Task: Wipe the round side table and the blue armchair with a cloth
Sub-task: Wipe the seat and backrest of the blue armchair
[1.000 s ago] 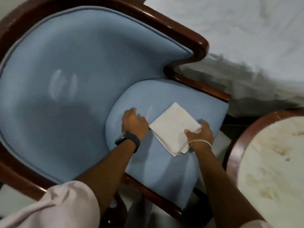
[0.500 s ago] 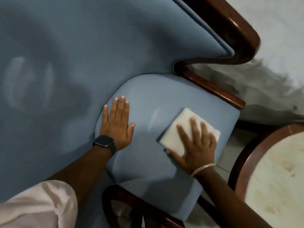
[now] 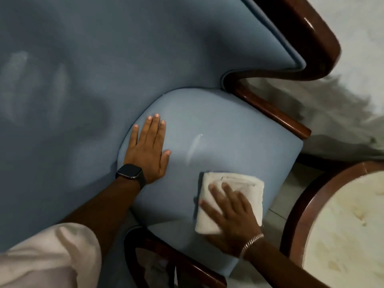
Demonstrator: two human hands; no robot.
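Observation:
The blue armchair [image 3: 228, 129] fills most of the view, with a pale blue seat cushion and a dark wooden frame. My right hand [image 3: 232, 215] lies flat on a folded white cloth [image 3: 239, 181], pressing it onto the front part of the seat cushion. My left hand [image 3: 147, 150], with a black watch at the wrist, rests palm down with fingers spread on the cushion's left side. The round side table [image 3: 342, 225], with a pale marbled top and a brown wooden rim, shows at the lower right.
A white bedspread [image 3: 336, 113] hangs beyond the chair's right wooden arm [image 3: 274, 113]. Tiled floor [image 3: 286, 196] shows in the narrow gap between the chair and the table. A curved wooden front rail [image 3: 178, 265] runs below the seat.
My right hand has slid the cloth toward the front edge of the seat. My left hand has stayed flat on the cushion. The view has moved closer to the seat.

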